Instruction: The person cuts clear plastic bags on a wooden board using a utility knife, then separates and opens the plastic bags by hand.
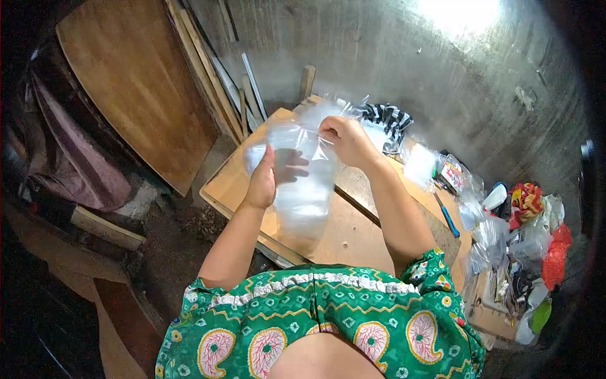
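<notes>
A clear plastic bag [306, 196], smeared by motion, hangs between my hands above the wooden table [353, 234]. My left hand [262, 180] grips it from the left, thumb on the near face; its fingers show dimly through the plastic from behind. At the upper right edge, my right hand [344, 139] pinches the plastic with bent fingers close together. More clear plastic [322, 114] lies just beyond my hands, near the table's far edge.
Right of my arm lies a blue-handled tool [448, 218]. A black-and-white striped cloth [388, 123] sits at the back, with clear plastic packets [489, 243] and a red bag [557, 256] farther right. Wooden boards [142, 82] lean at the left; a grey wall [404, 57] stands behind.
</notes>
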`<state>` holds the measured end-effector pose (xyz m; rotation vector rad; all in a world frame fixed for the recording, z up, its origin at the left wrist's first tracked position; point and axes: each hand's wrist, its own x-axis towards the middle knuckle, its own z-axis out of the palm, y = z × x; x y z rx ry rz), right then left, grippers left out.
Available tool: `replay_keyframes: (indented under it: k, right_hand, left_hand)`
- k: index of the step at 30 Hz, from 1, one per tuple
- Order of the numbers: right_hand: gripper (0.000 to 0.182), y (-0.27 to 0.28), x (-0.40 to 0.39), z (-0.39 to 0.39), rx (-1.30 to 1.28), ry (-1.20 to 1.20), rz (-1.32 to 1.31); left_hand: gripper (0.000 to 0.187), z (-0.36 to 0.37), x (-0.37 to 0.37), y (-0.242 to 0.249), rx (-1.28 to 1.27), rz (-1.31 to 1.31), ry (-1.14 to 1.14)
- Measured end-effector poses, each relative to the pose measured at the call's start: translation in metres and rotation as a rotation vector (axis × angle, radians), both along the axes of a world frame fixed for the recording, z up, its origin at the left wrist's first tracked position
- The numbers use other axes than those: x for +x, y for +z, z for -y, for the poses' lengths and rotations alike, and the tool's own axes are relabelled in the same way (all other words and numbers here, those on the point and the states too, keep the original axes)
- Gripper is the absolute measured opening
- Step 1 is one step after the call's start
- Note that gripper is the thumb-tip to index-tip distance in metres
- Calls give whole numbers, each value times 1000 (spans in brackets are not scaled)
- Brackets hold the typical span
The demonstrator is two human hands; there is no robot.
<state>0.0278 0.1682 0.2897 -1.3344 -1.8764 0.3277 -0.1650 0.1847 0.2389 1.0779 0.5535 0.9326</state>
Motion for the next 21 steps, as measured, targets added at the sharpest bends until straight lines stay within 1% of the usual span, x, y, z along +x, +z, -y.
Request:
replay_keyframes:
  k: [1, 2, 3, 4, 5, 6, 7, 9, 10, 11, 12, 13, 14, 15, 16, 18, 19, 20, 21]
  right_hand:
    - [9, -1, -2, 0, 36, -21, 17]
    - [7, -5, -4, 0, 66, -40, 34]
    - [7, -13, -3, -4, 136, -20, 12]
    - [7, -21, -3, -8, 119, -22, 10]
    - [8, -30, -5, -12, 110, -19, -247]
    - [9, -39, -5, -16, 103, -18, -505]
    - [12, -52, 1, -16, 180, -37, -414]
    - [11, -110, 11, -19, -14, -154, -177]
    - [18, -142, 14, -14, -106, -101, -28]
    - [24, -173, 14, -5, -195, -46, 124]
    - [32, -196, 10, 6, -354, -48, 204]
    - [35, -241, 16, 5, -307, 61, 244]
    - [36, -270, 16, 14, -148, 59, 215]
    - [36, -266, 5, 31, -150, -60, 258]
    - [30, -259, -1, 40, -137, -67, 284]
    - [22, -269, -3, 46, -60, -123, 345]
    - [22, -270, -3, 47, -56, -120, 343]
    - [18, -273, -1, 46, -56, -128, 379]
    - [15, -275, 1, 45, -55, -137, 416]
  left_hand:
    - [21, 0, 0, -4, 67, 2, 34]
    - [21, -2, 0, -10, 48, -3, 33]
    - [20, -8, 0, -17, 179, -160, 130]
    - [20, -14, 0, -22, 318, -316, 224]
    - [18, -10, -4, -8, 310, -334, 305]
    - [18, -19, -12, -9, 278, -282, 409]
    - [17, -30, -24, -9, 250, -231, 512]
    - [18, -57, -57, -21, 248, -230, 676]
    - [18, -58, -62, -20, 251, -230, 678]
    - [19, -57, -67, -16, 297, -154, 733]
    - [20, -56, -70, -11, 346, -78, 789]
    - [23, -59, -73, -14, 301, -51, 793]
    - [23, -58, -72, -15, 305, -51, 796]
    - [23, -56, -71, -14, 326, -113, 806]
    - [23, -55, -69, -14, 345, -177, 816]
    - [24, -53, -64, -14, 353, -159, 815]
    - [25, -49, -62, -11, 332, -169, 807]
    - [25, -47, -60, -10, 309, -175, 796]
    - [25, -54, -62, -16, 368, -162, 802]
